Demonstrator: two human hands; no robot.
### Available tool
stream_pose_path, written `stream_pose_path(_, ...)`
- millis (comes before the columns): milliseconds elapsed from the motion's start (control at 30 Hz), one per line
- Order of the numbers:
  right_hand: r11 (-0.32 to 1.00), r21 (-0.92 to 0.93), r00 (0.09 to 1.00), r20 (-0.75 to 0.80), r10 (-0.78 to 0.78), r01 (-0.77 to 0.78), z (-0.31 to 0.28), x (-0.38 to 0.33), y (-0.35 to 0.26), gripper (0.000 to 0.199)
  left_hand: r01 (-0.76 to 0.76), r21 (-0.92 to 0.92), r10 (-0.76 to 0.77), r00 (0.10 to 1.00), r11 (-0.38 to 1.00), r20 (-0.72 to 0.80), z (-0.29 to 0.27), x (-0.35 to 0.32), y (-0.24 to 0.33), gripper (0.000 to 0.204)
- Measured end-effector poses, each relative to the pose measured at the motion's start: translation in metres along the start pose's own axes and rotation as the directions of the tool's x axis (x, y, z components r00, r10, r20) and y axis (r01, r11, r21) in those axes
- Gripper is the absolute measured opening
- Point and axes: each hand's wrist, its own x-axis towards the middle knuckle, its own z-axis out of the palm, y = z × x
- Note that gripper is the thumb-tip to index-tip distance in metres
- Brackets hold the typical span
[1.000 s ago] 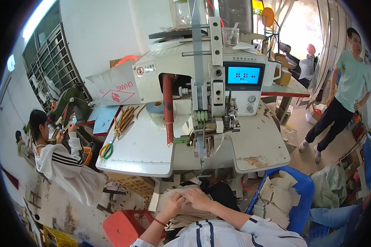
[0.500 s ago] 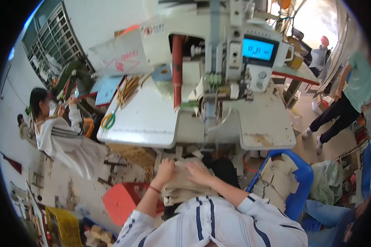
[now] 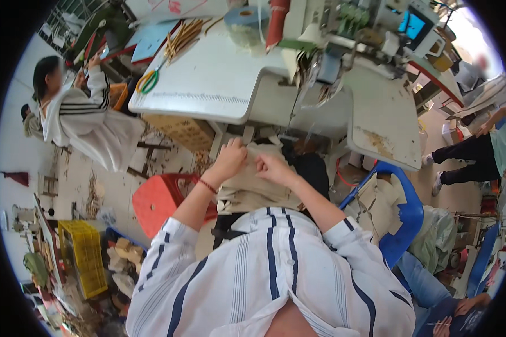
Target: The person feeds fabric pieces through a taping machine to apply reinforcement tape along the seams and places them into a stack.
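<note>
Bending over a stack of beige cloth pieces (image 3: 258, 189) in front of a striped shirt (image 3: 253, 269), left hand (image 3: 230, 159) bent at the fingers, right hand (image 3: 274, 169) loosely curled, whether either pinches cloth impossible to tell, white table (image 3: 205, 73) beyond, blue chair (image 3: 414, 213) at right

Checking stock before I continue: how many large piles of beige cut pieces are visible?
2: one lap pile, at the left hand and right hand; one chair pile, on the blue plastic chair. Others may be hidden.
</note>
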Motion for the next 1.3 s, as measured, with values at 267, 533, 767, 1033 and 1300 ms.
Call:
stream_pose_path(267,0.914,-0.399,0.973,-0.23,-0.017,-0.078,-0.004,-0.005,-0.021,0.053,-0.041,-0.019,0.037,0.984,0.999,-0.174,-0.021,-0.002,0.011,0.028)
stream_pose_path(533,0.767,-0.601,0.909,-0.157,-0.386,0.222,-0.004,-0.025,-0.053,0.038,-0.199,-0.25,0.18,0.979,0.948,-0.098,-0.059,-0.029,0.038,0.015)
stream_pose_path(767,0.824,-0.448,0.825,-0.272,-0.496,0.347,-0.035,-0.047,-0.099,0.017,-0.01,-0.57,0.164,0.962,0.821,0.22,-0.102,-0.025,0.038,0.025)
stream_pose_path(1033,0.97,0.127,0.796,-0.599,-0.093,0.209,-0.128,-0.07,-0.173,0.015,-0.064,-0.888,-0.23,0.955,0.456,-0.187,-0.149,0.041,0.093,0.011)
stream_pose_path(1300,0.852,0.372,0.758,-0.651,-0.043,0.368,-0.181,-0.077,-0.207,0.014,-0.457,-0.888,-0.435,0.81,-0.05,-0.393,-0.183,0.086,0.145,0.011)
